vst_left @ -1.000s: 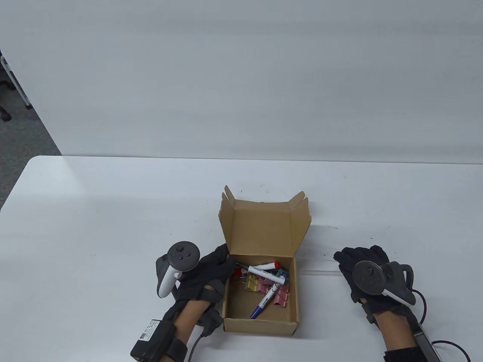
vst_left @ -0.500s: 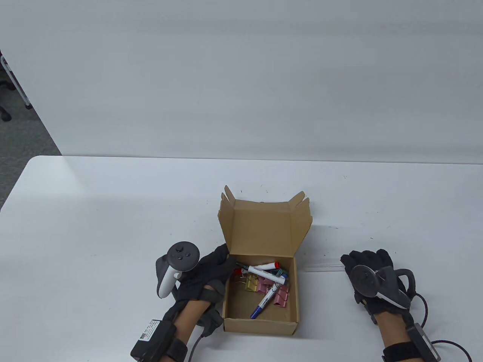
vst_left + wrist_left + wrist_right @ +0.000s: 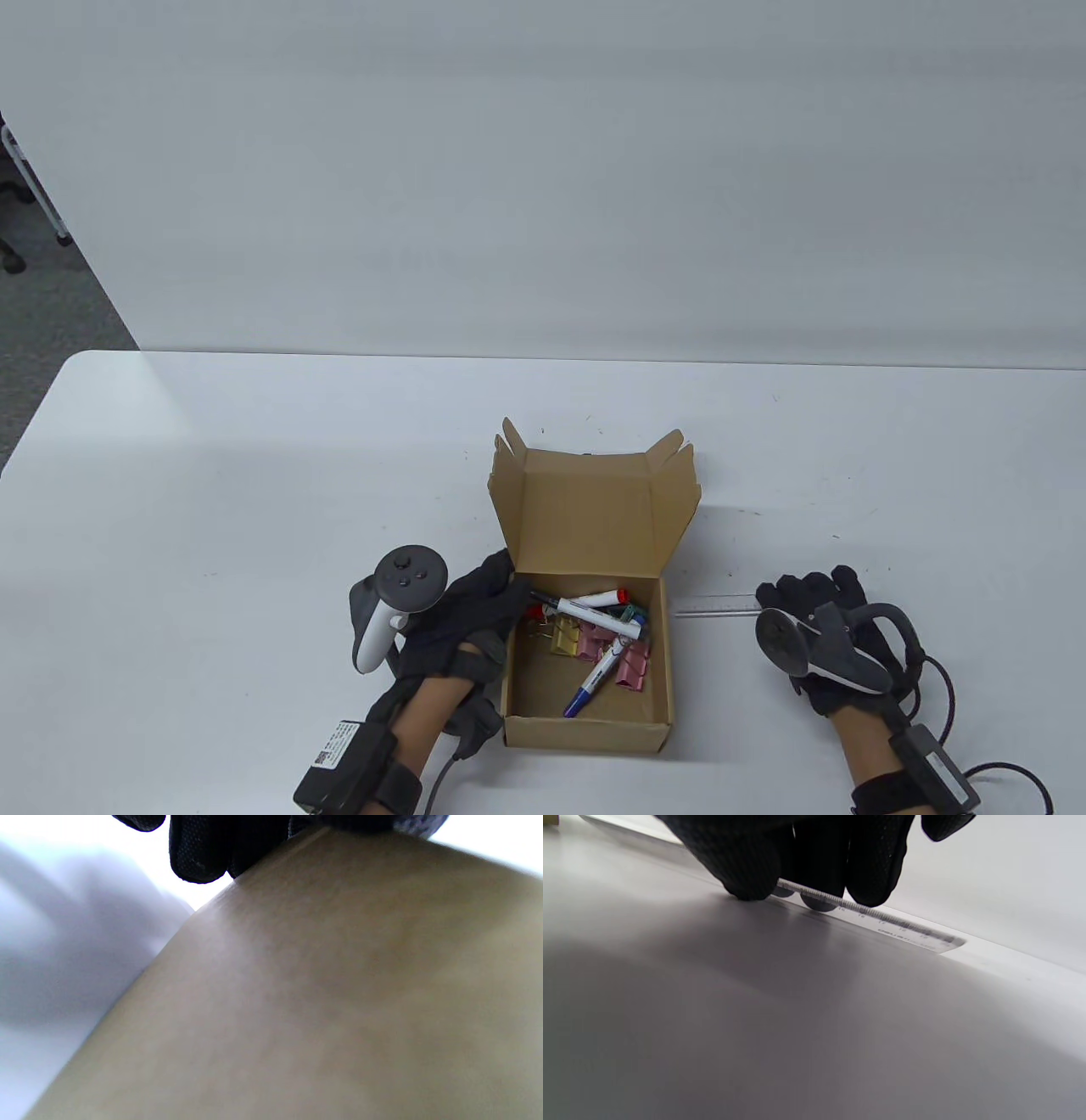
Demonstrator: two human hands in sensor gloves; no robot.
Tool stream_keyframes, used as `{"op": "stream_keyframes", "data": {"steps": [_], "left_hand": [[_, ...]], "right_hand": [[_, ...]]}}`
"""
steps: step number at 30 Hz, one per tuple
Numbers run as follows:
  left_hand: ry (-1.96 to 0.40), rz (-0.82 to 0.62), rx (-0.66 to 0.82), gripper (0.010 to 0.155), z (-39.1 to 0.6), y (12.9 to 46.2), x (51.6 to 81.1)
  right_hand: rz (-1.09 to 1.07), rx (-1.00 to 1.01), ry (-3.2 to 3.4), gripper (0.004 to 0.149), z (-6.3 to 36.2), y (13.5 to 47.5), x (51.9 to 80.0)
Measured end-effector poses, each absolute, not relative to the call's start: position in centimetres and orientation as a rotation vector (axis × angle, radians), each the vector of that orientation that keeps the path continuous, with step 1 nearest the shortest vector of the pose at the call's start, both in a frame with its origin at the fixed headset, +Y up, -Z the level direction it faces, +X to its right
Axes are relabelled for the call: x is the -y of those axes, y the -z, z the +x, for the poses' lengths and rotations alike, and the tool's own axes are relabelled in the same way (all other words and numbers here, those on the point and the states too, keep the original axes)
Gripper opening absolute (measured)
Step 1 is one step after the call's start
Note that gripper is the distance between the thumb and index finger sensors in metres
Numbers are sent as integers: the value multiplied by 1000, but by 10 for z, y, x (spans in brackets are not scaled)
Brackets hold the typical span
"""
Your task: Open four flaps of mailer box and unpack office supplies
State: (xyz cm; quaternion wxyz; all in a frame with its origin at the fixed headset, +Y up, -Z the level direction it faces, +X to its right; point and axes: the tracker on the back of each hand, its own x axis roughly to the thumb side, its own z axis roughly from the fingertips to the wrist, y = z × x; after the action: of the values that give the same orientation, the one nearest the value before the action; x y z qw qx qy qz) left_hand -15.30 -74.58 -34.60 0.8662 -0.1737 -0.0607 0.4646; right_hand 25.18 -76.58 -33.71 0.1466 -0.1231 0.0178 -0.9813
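The mailer box (image 3: 585, 671) sits on the white surface (image 3: 254, 509) near its front edge, lid raised and leaning back, side flaps standing up at the rear corners. Inside lie a red-capped marker (image 3: 590, 604), a blue-capped marker (image 3: 594, 679), a third white marker (image 3: 615, 626) crossing between them, pink binder clips (image 3: 632, 664) and a gold binder clip (image 3: 563, 637), all heaped toward the rear half of the compartment. The front half of the box floor is bare cardboard.

The left hand (image 3: 462, 620) rests against the box's left wall, fingers curled over the rim near the rear left corner; the grip is closed on that wall. The left wrist view shows gloved fingertips (image 3: 197, 853) at the top edge of the cardboard wall (image 3: 318, 993), which fills most of that view and blocks everything behind it.

A clear ruler (image 3: 717, 604) lies flat on the surface just right of the box, running left to right. The right hand (image 3: 819, 628) is over its right end. In the right wrist view the fingertips (image 3: 746, 878) press down on the ruler (image 3: 895, 925), thumb and fingers bunched on its edge in a narrow grip; whether the ruler has left the surface cannot be told. The tracker on the back of the hand hides the fingers in the table view.

A strip of grey floor and a chair base show at the far left.
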Motion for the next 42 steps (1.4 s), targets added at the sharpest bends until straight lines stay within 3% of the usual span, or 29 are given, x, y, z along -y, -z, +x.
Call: {"op": "stream_keyframes", "data": {"steps": [15,24,31,37,42], "left_hand": [[-992,-372,123,61,-153,346,747],[-1000,-371,120,61,-153,345,747],[-996,-372,118,61,-153,345,747],[-995,-376,117,61,-153,345,747],[-996,-378,117,61,-153,345,747]], "right_hand": [[-310,45,2904,38,255,340,764],[-323,-176,3185,44,262,331,721],[-629,-261,3484,59,245,317,689],[-820,-359,3425,58,215,301,666],[-867,-288,3352,55,182,298,662]]}}
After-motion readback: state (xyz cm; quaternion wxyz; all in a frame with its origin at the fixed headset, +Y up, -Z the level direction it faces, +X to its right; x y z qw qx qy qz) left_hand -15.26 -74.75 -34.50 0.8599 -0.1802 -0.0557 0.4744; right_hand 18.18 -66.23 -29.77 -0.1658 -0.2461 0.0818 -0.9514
